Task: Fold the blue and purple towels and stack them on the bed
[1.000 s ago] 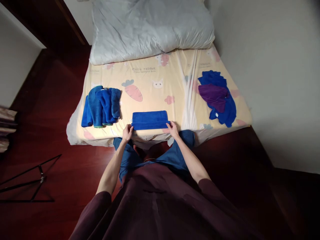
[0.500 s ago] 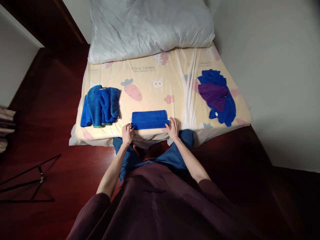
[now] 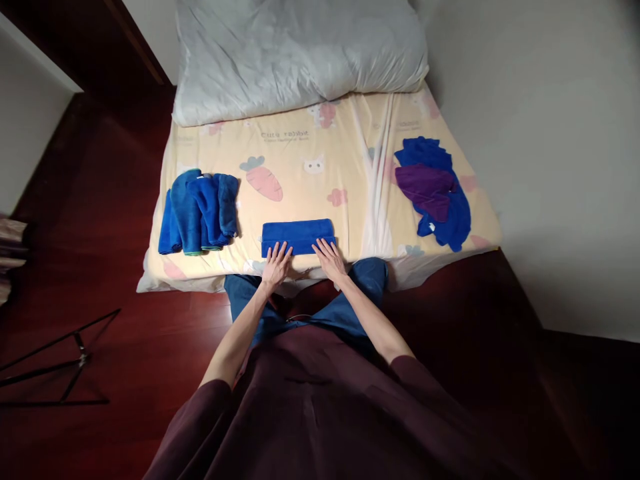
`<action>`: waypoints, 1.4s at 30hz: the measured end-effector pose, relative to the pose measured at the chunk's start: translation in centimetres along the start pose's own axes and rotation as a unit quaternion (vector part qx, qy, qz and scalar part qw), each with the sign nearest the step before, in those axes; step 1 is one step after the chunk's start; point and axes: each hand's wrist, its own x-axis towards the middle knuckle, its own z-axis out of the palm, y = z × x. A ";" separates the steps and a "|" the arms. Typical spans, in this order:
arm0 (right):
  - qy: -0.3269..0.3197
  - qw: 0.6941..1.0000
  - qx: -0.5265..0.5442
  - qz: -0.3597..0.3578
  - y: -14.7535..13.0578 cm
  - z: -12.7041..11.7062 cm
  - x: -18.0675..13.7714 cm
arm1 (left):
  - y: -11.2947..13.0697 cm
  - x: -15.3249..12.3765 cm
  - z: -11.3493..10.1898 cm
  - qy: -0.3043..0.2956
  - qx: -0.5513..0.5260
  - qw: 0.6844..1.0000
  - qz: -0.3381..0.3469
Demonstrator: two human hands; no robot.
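A blue towel (image 3: 299,233), its near edge folded over into a strip, lies at the front of the bed in front of me. My left hand (image 3: 277,264) rests on the left part of that strip, fingers spread and laid flat. On the right part lies my right hand (image 3: 330,259), also flat with fingers apart. Neither hand grips the cloth. To the left sit several rolled or folded blue towels (image 3: 200,210) side by side. A loose heap of blue cloths (image 3: 456,217) lies to the right, with a purple cloth (image 3: 425,190) on top.
The bed (image 3: 300,180) has a pale yellow sheet with carrot and rabbit prints. A grey-white quilt (image 3: 300,60) is piled at its far end. A wall (image 3: 540,167) stands on the right. Black tripod legs (image 3: 75,360) stand on the dark red floor at left.
Both hands have left the towel's two ends and moved inward onto its folded near strip. Their fingers have gone from pinching the corners to lying flat.
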 end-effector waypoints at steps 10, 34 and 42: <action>-0.037 0.999 0.009 0.005 1.4 -1.2 2.8 | -2.1 2.9 -1.2 -0.024 0.005 1.000 -0.017; 0.016 0.960 0.237 0.146 6.2 -3.1 1.1 | -8.2 -0.4 -4.9 -0.006 -0.167 0.980 -0.104; 0.087 0.923 0.288 0.241 5.8 -1.7 2.4 | -9.0 1.7 -3.5 0.080 -0.220 0.954 -0.187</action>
